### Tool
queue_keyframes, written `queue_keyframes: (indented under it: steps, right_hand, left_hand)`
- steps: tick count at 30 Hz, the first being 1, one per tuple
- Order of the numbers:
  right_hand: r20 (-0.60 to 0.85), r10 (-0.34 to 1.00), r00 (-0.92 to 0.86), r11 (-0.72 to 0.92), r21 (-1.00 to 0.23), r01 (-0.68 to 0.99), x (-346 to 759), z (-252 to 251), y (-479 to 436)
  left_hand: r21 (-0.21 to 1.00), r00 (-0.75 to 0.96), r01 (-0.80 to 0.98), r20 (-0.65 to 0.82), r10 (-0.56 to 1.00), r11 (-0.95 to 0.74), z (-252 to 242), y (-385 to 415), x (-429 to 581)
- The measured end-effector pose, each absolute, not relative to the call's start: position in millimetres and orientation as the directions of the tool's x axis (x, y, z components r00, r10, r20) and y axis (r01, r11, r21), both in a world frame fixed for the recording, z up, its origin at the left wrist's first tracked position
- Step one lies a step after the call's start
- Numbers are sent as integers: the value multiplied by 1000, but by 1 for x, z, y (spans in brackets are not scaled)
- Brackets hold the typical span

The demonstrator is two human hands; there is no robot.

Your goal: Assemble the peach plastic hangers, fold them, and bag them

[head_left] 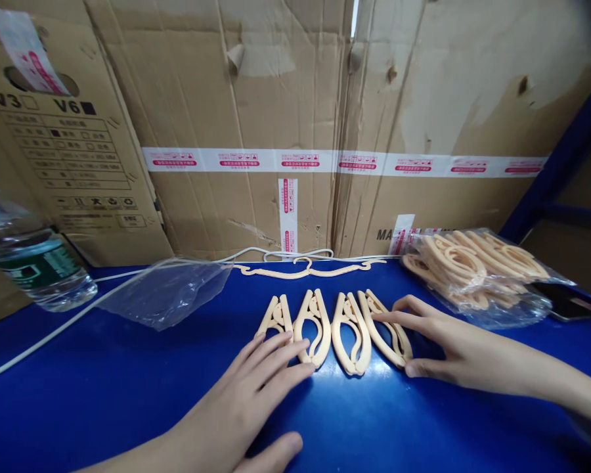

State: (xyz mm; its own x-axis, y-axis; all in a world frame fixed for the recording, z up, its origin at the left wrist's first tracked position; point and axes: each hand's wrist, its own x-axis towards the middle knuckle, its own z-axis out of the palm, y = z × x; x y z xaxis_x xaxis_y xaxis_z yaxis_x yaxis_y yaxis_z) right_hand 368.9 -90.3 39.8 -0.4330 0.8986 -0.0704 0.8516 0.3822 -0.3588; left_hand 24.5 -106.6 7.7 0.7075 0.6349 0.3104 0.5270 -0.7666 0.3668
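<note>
Several beige plastic folding hangers lie folded in a row on the blue tabletop. My left hand point(246, 387) is open, palm down, with fingers spread over the leftmost folded hanger point(282, 309) and reaching the lower part of the one beside it point(327, 328). Another folded hanger point(352, 335) lies untouched to the right of these. My right hand point(448, 345) grips the rightmost folded hanger point(381, 328), its fingers across the upper part and its thumb at the lower end. Behind the row lies an unfolded hanger point(303, 270), its hook toward the cartons.
Bagged hangers point(473, 266) are piled at the right, a dark phone-like object point(564, 303) beside them. A clear plastic bag point(170, 295), a white cable point(44, 340) and a water bottle point(34, 253) are at the left. Cardboard cartons point(256, 98) wall off the back.
</note>
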Motion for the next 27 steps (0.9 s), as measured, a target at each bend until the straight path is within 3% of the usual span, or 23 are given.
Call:
queue_keyframes:
  steps: [7, 20, 27]
  right_hand:
    - [-10, 867, -498, 473, -298, 829, 365, 42, -103]
    - [-229, 788, -571, 482, -347, 804, 337, 52, -121]
    - [-110, 783, -612, 548, -343, 763, 328, 43, -114]
  left_hand:
    - [263, 723, 558, 313, 616, -787, 8, -106, 25]
    - [198, 703, 606, 320, 635, -770, 3, -108, 25]
    - [245, 653, 636, 334, 680, -732, 2, -102, 23]
